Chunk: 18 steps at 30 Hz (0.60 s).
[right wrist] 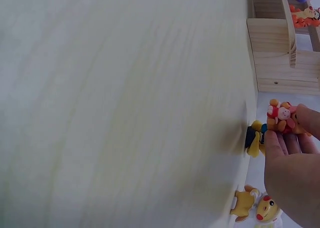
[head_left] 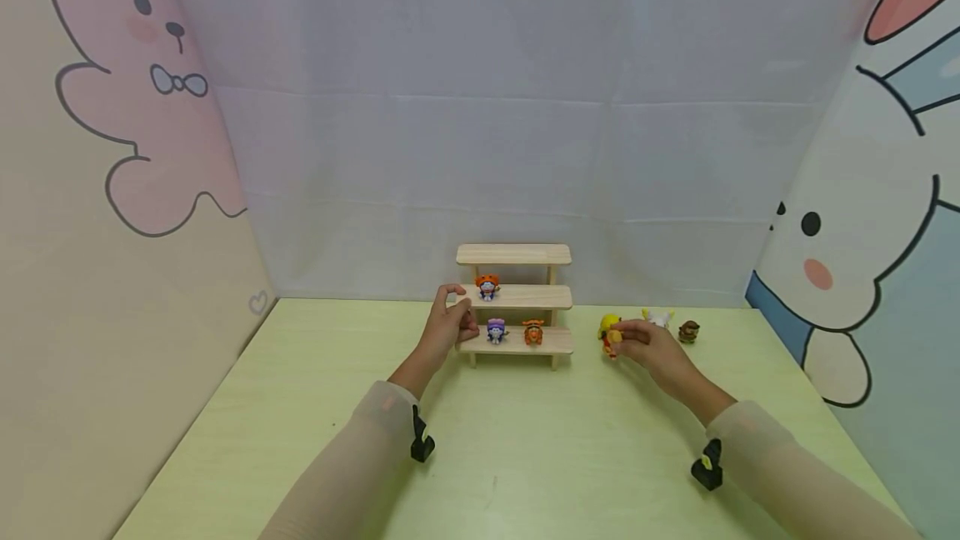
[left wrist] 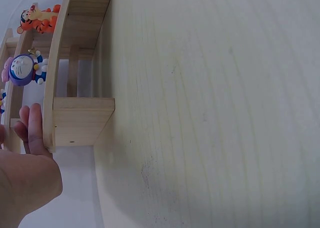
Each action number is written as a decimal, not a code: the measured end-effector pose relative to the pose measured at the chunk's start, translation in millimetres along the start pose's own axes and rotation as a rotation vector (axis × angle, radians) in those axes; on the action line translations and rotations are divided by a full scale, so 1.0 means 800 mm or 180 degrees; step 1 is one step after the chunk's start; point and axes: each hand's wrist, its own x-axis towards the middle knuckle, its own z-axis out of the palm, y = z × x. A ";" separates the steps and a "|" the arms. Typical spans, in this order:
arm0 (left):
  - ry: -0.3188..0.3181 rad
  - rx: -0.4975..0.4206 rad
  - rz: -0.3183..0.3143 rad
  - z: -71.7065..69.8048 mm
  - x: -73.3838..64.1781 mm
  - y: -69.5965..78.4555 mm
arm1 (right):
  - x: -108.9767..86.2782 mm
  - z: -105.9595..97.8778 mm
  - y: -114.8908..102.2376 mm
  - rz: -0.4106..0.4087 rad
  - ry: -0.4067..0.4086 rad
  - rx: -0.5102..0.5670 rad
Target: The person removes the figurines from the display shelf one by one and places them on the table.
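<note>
A three-step wooden shelf [head_left: 525, 297] stands against the back curtain. My left hand [head_left: 444, 330] rests at its left end, fingers extended by the lower boards. In the right wrist view, my right hand [right wrist: 295, 173] pinches a small orange-and-red bear figurine [right wrist: 280, 115] with a pink piglet on it, between thumb and fingers. Right behind it is a yellow figurine [head_left: 609, 322], partly hidden. On the middle step sits a blue-and-white figurine with an orange hood [head_left: 487, 287]. The bottom step bears a purple-hatted figurine [head_left: 496, 332] and an orange tiger figurine [head_left: 533, 332].
Right of the shelf, a white-and-yellow figurine [head_left: 657, 317] stands behind my right hand, and a brown figurine [head_left: 688, 332] stands farther right. The pale yellow-green table [head_left: 525, 457] is bounded by a left wall [head_left: 180, 273] and a right wall [head_left: 915, 315] with cartoon drawings.
</note>
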 end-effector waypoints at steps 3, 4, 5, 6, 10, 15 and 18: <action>0.0002 0.0007 0.0011 0.001 -0.001 0.002 | -0.001 0.002 0.000 0.0016 0.0034 -0.0021; 0.0002 0.0010 0.0014 0.001 -0.002 0.002 | -0.002 0.002 0.000 -0.0007 0.0018 -0.0054; -0.0001 0.0012 0.0016 0.001 -0.003 0.003 | -0.002 0.003 0.000 -0.0004 0.0027 -0.0053; -0.0001 0.0010 0.0017 0.002 -0.003 0.003 | -0.002 0.003 0.001 -0.0001 0.0030 -0.0053; -0.0007 0.0019 0.0009 0.001 -0.003 0.003 | -0.002 0.005 0.004 0.0013 0.0022 -0.0039; -0.0029 0.0032 -0.0004 0.000 -0.001 0.002 | -0.003 0.004 0.008 0.0018 0.0011 -0.0030; -0.0040 0.0024 -0.0007 0.000 -0.001 0.001 | -0.003 0.004 0.010 0.0022 0.0014 -0.0043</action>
